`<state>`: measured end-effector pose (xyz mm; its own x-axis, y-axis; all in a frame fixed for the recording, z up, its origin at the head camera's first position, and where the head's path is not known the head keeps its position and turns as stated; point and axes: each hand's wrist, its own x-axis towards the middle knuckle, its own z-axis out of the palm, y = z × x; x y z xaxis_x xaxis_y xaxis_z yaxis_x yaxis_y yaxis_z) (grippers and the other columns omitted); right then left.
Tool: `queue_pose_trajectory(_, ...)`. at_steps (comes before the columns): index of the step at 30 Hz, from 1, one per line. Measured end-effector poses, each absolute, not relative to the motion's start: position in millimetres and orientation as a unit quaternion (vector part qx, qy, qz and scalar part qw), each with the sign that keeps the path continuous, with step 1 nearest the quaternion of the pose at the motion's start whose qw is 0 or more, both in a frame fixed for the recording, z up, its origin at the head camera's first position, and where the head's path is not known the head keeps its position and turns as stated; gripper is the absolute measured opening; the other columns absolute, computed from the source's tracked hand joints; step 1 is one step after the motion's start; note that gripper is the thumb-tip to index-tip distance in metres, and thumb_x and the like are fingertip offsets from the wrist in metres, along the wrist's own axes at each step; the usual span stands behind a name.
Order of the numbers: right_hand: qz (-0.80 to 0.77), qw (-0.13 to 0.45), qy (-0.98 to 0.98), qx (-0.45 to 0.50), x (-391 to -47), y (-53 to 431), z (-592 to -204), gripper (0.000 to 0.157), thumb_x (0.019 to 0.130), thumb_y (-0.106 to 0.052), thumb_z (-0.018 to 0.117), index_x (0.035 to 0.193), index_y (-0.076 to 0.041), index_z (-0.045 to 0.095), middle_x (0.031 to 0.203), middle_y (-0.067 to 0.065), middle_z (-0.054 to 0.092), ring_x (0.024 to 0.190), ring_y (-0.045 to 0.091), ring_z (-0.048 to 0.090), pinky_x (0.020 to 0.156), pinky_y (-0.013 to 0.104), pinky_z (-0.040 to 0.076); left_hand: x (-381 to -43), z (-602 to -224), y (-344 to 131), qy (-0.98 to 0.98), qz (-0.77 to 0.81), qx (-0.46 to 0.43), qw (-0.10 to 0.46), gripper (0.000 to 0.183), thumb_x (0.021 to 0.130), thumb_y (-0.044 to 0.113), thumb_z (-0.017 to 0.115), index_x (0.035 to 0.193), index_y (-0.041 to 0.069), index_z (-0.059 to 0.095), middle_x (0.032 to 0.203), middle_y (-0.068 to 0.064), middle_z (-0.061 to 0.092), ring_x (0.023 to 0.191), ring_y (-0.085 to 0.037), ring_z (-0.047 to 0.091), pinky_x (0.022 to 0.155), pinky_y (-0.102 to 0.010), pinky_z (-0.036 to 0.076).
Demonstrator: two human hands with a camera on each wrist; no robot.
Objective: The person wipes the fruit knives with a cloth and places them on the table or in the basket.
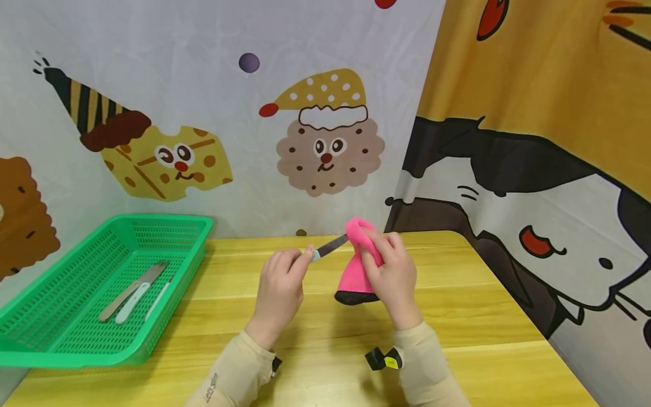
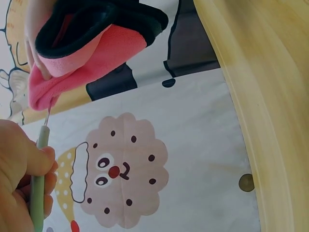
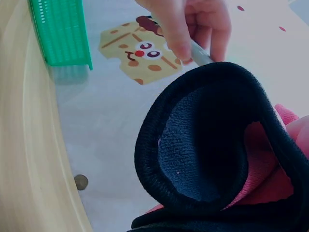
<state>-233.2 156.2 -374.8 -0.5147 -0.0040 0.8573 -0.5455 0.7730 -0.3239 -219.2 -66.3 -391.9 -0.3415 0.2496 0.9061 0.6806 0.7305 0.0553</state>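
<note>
My left hand (image 1: 278, 288) grips a small knife by its pale green handle (image 2: 37, 188), the blade (image 1: 331, 247) pointing up and to the right. A bright pink cloth (image 1: 354, 278) with a black edge hangs from my right hand (image 1: 395, 271), which pinches its upper part. The blade's tip end meets the folded cloth and is hidden there. In the right wrist view the cloth's black border (image 3: 149, 145) curls open toward the camera and covers most of the blade. The left wrist view shows the pink fold (image 2: 43, 96) right at the blade.
A green perforated plastic basket (image 1: 175, 305) stands on the left of the wooden table (image 1: 315, 316). Inside it lie a beige-handled knife (image 1: 117, 302), a white-handled one (image 1: 131, 305) and another thin piece (image 1: 159, 301). A cartoon-printed curtain (image 1: 244, 169) hangs behind the table.
</note>
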Motion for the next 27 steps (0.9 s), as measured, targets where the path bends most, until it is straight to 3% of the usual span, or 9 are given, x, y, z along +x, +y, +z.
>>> queue_pose_trajectory(6, 0.294, 0.463, -0.824, 0.141, -235.3, 166.0, -374.4, 0.027, 0.085, -0.011, 0.074, 0.112, -0.012, 0.073, 0.081, 0.008, 0.050, 0.059, 0.017, 0.043, 0.047, 0.032, 0.034, -220.6, -389.3, -67.6, -0.787, -0.233, -0.292, 0.491, 0.026, 0.091, -0.008, 0.064, 0.114, 0.001, 0.070, 0.087, -0.012, 0.060, 0.071, -0.028, 0.055, 0.061, -0.039, 0.049)
queue_pose_trajectory(15, 0.310, 0.460, -0.813, 0.176, -234.3, 165.3, -372.8, 0.028, 0.084, -0.012, 0.074, 0.112, -0.010, 0.073, 0.081, 0.009, 0.051, 0.060, 0.018, 0.044, 0.048, 0.033, 0.036, -222.5, -387.2, -71.1, -0.788, -0.235, -0.280, 0.495, 0.035, 0.080, -0.016, 0.071, 0.111, 0.001, 0.070, 0.088, -0.012, 0.059, 0.073, -0.029, 0.057, 0.062, -0.040, 0.050)
queue_pose_trajectory(22, 0.322, 0.447, -0.803, 0.228, -228.7, 151.0, -372.4, 0.031, 0.083, -0.012, 0.075, 0.114, -0.011, 0.073, 0.084, 0.008, 0.054, 0.061, 0.016, 0.047, 0.048, 0.031, 0.038, -223.6, -388.1, -73.1, -0.786, -0.236, -0.270, 0.503, 0.021, 0.095, -0.007, 0.058, 0.110, 0.001, 0.070, 0.087, -0.013, 0.061, 0.072, -0.030, 0.057, 0.061, -0.041, 0.050)
queue_pose_trajectory(27, 0.320, 0.427, -0.803, 0.267, -223.5, 139.5, -373.2, 0.034, 0.083, -0.012, 0.075, 0.116, -0.013, 0.073, 0.082, 0.005, 0.051, 0.060, 0.012, 0.044, 0.047, 0.027, 0.036, -223.6, -388.1, -73.4, -0.786, -0.237, -0.265, 0.505, 0.021, 0.092, -0.007, 0.061, 0.109, 0.000, 0.071, 0.086, -0.013, 0.060, 0.072, -0.030, 0.056, 0.060, -0.040, 0.048)
